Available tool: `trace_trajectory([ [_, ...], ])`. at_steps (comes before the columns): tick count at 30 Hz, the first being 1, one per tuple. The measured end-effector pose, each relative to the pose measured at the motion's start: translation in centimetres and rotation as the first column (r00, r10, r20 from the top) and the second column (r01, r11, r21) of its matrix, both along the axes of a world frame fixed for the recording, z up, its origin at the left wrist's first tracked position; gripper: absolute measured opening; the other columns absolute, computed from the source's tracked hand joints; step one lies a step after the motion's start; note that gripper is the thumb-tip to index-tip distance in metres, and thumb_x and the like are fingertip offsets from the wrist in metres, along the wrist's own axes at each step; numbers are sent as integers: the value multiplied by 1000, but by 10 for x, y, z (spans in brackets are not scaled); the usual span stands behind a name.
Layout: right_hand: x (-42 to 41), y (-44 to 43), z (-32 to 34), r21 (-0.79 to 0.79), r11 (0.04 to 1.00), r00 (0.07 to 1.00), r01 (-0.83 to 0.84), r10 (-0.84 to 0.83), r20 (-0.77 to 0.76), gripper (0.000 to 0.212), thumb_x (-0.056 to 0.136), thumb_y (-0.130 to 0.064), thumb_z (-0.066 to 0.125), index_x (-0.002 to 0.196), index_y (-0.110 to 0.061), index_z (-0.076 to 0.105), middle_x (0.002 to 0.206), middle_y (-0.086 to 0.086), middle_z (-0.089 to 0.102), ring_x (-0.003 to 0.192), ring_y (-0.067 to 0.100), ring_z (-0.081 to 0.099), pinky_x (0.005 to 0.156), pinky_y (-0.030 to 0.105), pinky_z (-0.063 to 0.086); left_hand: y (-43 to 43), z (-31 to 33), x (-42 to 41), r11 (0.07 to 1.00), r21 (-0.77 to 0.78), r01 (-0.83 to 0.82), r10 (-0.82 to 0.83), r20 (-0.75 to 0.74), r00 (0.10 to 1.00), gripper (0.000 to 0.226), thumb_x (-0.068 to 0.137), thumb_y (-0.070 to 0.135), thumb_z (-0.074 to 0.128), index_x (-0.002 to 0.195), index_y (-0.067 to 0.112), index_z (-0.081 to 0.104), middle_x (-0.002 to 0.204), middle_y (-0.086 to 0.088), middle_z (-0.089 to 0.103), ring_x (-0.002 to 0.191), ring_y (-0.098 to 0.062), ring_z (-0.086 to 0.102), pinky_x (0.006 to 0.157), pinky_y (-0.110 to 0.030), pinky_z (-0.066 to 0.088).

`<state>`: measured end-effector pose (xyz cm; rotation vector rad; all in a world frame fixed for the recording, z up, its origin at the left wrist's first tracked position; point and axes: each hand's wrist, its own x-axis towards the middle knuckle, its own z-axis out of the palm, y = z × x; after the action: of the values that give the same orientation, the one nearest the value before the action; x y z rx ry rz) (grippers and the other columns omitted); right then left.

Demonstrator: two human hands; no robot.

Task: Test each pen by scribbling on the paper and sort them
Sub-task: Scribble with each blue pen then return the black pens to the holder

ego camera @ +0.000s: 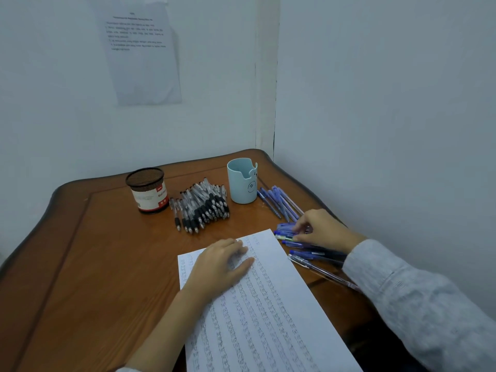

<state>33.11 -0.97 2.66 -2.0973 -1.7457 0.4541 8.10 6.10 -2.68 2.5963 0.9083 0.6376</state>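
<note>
1. Broadly, the wooden table [94,251] carried everything. Its polished top looked slick enough that a round pen would roll or skid if nudged.
2. The paper [268,304] lay near centre, running from the near edge toward the far right, with rows of marks across it. Thin and limp, it would probably slide under a scribble unless pinned.
3. Your left hand [222,261] rested flat on the far end of the paper, fingers straight, holding nothing and only pressing the sheet down.
4. Your right hand [319,232] reached just right of the paper, fingers bent down onto the near heap of blue pens [287,233]. I could not tell whether thumb and forefinger had closed on one.
5. The black pens [204,208] lay heaped at far centre, between the mesh cup [146,194] on the left and the pale blue cup [241,185] on the right.
6. A far row of blue pens [279,202] lay just right of the pale blue cup.
7. Each pen looked light, stiff and smooth-barrelled. You would do best to pinch one at mid-barrel and lift it straight up, since neighbours in a heap tend to drag along.
</note>
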Motion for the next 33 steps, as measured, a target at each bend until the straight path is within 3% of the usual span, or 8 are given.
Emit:
trace_trajectory([
  [6,-18,-6,-8,168,985,997,31,-18,-81,11,89,-14,66,91,-23,60,92,-6,58,79,9,57,69,10,43,-3,-7,-9,998,-66,12,-17,-72,997,52,94,53,47,137,24,51,148,13,40,137,-3,33,110,-21,28],
  [11,-39,-12,8,329,943,996,-48,68,-49,6,97,-26,51,97,-24,45,79,-19,50,68,7,57,64,11,42,-3,-10,-18,995,-97,6,-11,-52,999,50,94,53,47,138,28,50,150,14,38,138,-2,31,111,-21,26],
  [15,-60,-17,17,385,919,991,-86,40,126,43,79,-69,43,69,-27,48,62,-12,53,59,9,52,59,16,41,1,-12,-32,993,-120,12,-18,-51,999,50,92,58,46,136,33,50,148,18,39,136,0,33,112,-26,30],
  [20,-82,-18,15,389,914,994,-112,99,54,60,65,-80,55,59,-20,52,55,-11,53,58,12,53,56,25,44,6,-14,-49,992,-126,11,-19,-60,998,61,86,70,38,135,36,50,147,20,40,136,1,33,111,-26,31],
  [25,-95,-14,7,370,915,985,-161,174,-2,37,69,-55,72,63,-21,58,59,-11,60,61,13,55,58,38,53,9,-13,-52,990,-140,26,-29,-24,999,69,81,77,35,131,34,53,143,20,44,133,3,36,109,-20,30],
  [30,-101,-6,6,250,935,944,-251,293,-150,36,64,-53,79,74,-21,65,75,-9,63,71,5,56,62,21,48,13,-16,-52,987,-154,38,-37,10,999,60,83,72,43,127,33,57,138,20,49,130,5,39,109,-29,37],
  [32,-101,-1,6,321,920,944,-222,286,-165,19,80,-32,74,88,-15,70,85,-2,65,73,8,58,66,25,52,14,-16,-53,985,-169,43,-40,18,999,61,82,72,43,127,34,57,137,21,49,130,5,40,109,-30,37],
  [33,-100,1,8,350,926,924,-138,248,-292,15,91,-25,63,95,-13,69,86,2,66,68,9,59,62,27,53,15,-16,-53,984,-173,45,-42,19,999,62,81,73,43,127,34,57,137,21,49,130,5,39,109,-30,37],
])
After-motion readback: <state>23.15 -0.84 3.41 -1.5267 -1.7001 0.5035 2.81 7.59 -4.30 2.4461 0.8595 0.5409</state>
